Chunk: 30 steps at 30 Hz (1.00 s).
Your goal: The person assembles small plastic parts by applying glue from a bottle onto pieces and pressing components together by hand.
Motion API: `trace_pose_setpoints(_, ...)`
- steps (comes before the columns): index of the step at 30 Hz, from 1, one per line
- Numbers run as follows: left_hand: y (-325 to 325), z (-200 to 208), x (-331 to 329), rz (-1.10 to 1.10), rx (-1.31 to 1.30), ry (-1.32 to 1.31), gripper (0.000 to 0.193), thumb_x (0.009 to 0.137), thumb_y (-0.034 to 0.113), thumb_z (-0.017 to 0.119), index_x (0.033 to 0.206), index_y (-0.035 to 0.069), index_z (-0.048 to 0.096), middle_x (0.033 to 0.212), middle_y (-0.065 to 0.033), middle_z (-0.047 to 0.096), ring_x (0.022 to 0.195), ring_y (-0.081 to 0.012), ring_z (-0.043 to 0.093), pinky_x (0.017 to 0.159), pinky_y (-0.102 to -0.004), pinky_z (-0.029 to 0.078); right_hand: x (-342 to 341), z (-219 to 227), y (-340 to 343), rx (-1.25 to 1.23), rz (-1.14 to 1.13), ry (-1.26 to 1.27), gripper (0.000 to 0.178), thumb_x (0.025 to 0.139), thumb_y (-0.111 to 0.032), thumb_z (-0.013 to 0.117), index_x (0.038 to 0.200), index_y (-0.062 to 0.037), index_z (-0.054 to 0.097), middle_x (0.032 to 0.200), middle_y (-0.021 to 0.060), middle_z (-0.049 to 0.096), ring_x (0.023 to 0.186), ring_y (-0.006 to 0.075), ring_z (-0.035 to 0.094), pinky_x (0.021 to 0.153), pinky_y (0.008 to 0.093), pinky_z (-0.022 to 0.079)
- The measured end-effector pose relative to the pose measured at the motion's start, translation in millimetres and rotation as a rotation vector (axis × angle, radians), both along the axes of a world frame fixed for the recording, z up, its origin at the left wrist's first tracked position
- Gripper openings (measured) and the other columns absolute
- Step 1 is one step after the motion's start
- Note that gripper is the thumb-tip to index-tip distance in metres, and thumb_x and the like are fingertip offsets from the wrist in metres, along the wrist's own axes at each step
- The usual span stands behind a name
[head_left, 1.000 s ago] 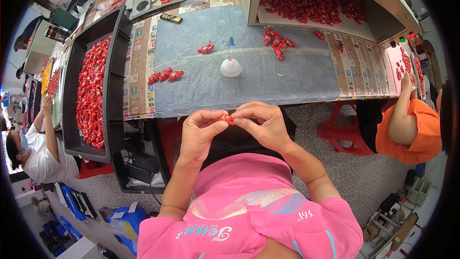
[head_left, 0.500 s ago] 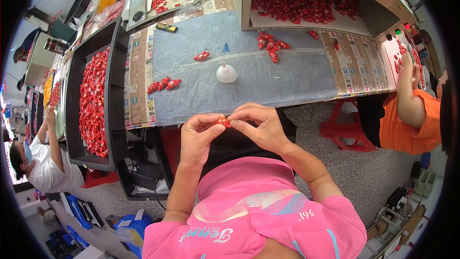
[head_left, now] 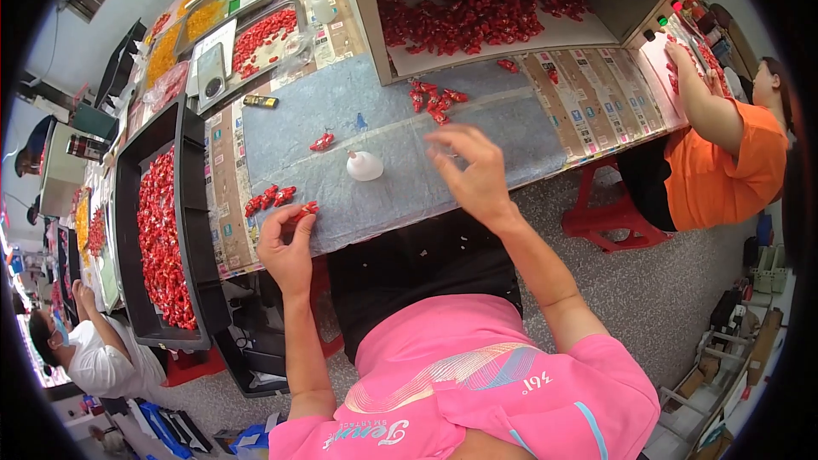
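My left hand (head_left: 287,249) is at the near edge of the blue-grey mat, its fingers pinched on a small red piece (head_left: 308,209). Right beside it lies a short row of similar red pieces (head_left: 271,197). My right hand (head_left: 479,177) is over the mat's right part, its blurred fingers spread and nothing seen in them. Just beyond those fingers sits a loose cluster of red pieces (head_left: 437,100). Between my hands stands a small white squeeze bottle (head_left: 365,166) with a nozzle. A single red piece (head_left: 322,142) lies behind it.
At left is a black tray (head_left: 194,281) heaped with red pieces. An open-fronted box (head_left: 362,0) full of them stands at the back. A phone (head_left: 211,71) and a small black-and-yellow tube (head_left: 261,101) lie back left. Co-workers sit on both sides, one in an orange shirt (head_left: 724,166).
My hands, which were together on a red piece before my lap, have parted. The left has carried the piece left to the row; the right has reached forward toward the cluster. The view has shifted.
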<state>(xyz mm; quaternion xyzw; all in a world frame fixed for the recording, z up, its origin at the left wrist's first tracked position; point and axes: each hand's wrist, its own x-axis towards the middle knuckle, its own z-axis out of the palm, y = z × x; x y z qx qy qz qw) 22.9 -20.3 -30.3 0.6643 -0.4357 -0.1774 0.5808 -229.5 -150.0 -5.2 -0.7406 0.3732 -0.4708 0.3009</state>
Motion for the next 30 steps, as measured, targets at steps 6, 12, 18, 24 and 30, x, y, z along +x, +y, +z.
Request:
trace_pose_setpoints(6, -6.7, 7.9, 4.1, 0.129, 0.023, -0.388, 0.02, 0.07, -0.001, 0.074, 0.087, 0.002, 0.064, 0.086, -0.0082, 0.062, 0.077, -0.0179, 0.06, 0.07, -0.0289, 0.048, -6.3, -11.4, -32.9, -0.146, -0.276, 0.297, 0.025, 0.072, -0.007, 0.069, 0.095, -0.0054, 0.061, 0.095, 0.01, 0.062, 0.093, 0.0306, 0.056, 0.082, 0.0391, 0.045)
trace_pose_setpoints(12, -2.7, 7.1, -3.6, 0.272, -0.073, -0.648, 0.023, 0.07, 0.001, 0.074, 0.091, 0.004, 0.065, 0.096, -0.0104, 0.061, 0.09, -0.0269, 0.057, 0.08, -0.0356, 0.045, -3.6, -16.3, -28.8, -0.083, -0.21, 0.264, 0.021, 0.072, -0.008, 0.069, 0.091, -0.0042, 0.059, 0.09, 0.0096, 0.061, 0.087, 0.0292, 0.057, 0.078, 0.0391, 0.046)
trace_pose_setpoints(18, 11.4, 36.3, -66.9, -0.126, -0.151, -0.604, 0.027, 0.068, 0.0, 0.074, 0.094, 0.005, 0.066, 0.099, -0.0101, 0.062, 0.09, -0.0246, 0.059, 0.077, -0.0333, 0.048, 6.2, 27.1, 40.5, 0.257, 0.281, 0.189, 0.019, 0.073, -0.006, 0.068, 0.09, -0.0031, 0.058, 0.082, 0.0095, 0.061, 0.074, 0.0209, 0.06, 0.065, 0.0319, 0.048)
trace_pose_setpoints(24, 21.8, 28.2, -89.4, -0.375, -0.141, -0.328, 0.025, 0.07, -0.004, 0.071, 0.093, 0.002, 0.065, 0.093, -0.0105, 0.064, 0.082, -0.0253, 0.062, 0.071, -0.0302, 0.051, 7.4, 29.7, 57.0, 0.588, 0.539, 0.122, 0.021, 0.076, -0.009, 0.07, 0.091, -0.0029, 0.057, 0.075, 0.0022, 0.062, 0.066, 0.0075, 0.058, 0.058, 0.022, 0.046)
trace_pose_setpoints(30, 34.3, 25.1, -82.6, -0.385, -0.03, 0.016, 0.022, 0.074, -0.006, 0.068, 0.094, 0.0, 0.063, 0.094, -0.0101, 0.065, 0.082, -0.0195, 0.063, 0.072, -0.0271, 0.051, 11.0, 23.4, 52.3, 0.643, 0.48, 0.167, 0.036, 0.073, -0.014, 0.076, 0.102, -0.0037, 0.057, 0.081, 0.0028, 0.063, 0.07, 0.0091, 0.058, 0.06, 0.0228, 0.046)
